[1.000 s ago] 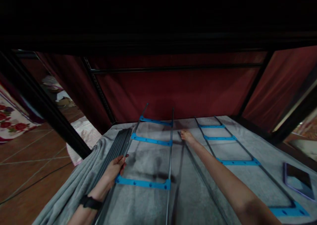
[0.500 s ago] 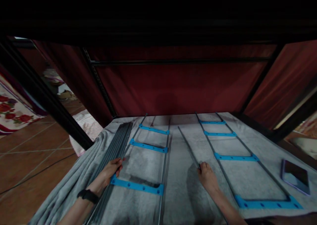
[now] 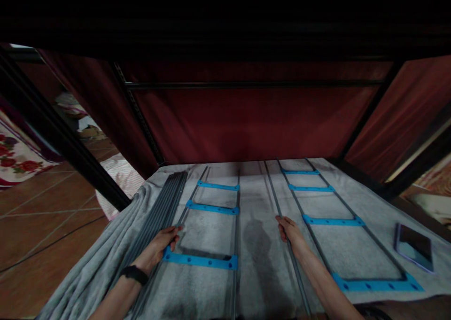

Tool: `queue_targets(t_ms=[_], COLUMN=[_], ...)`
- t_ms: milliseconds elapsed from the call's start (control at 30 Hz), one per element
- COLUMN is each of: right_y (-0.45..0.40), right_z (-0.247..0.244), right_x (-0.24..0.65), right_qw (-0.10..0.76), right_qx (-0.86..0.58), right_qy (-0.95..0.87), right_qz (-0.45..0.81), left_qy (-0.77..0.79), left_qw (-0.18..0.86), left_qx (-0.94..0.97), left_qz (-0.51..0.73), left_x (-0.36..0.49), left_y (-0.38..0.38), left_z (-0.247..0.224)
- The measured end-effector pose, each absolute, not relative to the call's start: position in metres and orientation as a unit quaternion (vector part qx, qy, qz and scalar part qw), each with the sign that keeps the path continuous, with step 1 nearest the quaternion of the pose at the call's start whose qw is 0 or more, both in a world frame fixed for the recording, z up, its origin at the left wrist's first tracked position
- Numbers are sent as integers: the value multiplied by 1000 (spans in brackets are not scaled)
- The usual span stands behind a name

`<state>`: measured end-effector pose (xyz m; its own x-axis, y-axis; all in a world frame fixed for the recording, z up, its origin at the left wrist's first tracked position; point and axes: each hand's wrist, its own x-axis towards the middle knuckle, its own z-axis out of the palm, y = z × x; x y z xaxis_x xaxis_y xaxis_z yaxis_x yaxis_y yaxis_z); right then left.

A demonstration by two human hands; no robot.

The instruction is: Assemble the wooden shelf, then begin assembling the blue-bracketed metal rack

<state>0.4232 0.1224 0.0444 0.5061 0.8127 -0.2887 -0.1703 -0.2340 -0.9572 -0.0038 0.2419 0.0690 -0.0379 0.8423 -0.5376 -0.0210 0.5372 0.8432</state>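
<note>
My left hand (image 3: 165, 244), with a black band on its wrist, is closed on the left rod of the left ladder-like frame, just above its lowest blue crosspiece (image 3: 200, 261). Between the two frames, my right hand (image 3: 289, 230) grips a loose grey rod (image 3: 272, 188) that runs lengthwise over the blanket. Four blue crosspieces join the rods of the right frame (image 3: 334, 222). The left frame shows three crosspieces. A bundle of grey rods (image 3: 164, 206) lies left of it, partly hidden by my left forearm.
A grey blanket (image 3: 359, 188) covers the surface. A phone (image 3: 414, 247) lies at the right. Black posts (image 3: 66, 132) and a dark beam frame the space, with a red curtain (image 3: 246, 122) behind. Tiled floor and floral cloth (image 3: 16, 162) show at left.
The loose rod has swung from slanting to nearly parallel with the right frame, its far end now further away. My right hand has moved slightly up. The left frame's near end has shifted right.
</note>
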Motion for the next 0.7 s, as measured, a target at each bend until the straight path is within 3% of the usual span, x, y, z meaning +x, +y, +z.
queue_targets(t_ms=[200,700], right_y=[132,102], right_z=[47,6], right_x=[404,411], right_qw=[598,553], right_qx=[-625,-658], right_qy=[-194,-223], right_qz=[462,460], left_qy=[608,613], left_qw=[629,618], left_qx=[309,288], left_qz=[374,400], left_x=[6,3], left_y=[241,258], left_z=[54,52])
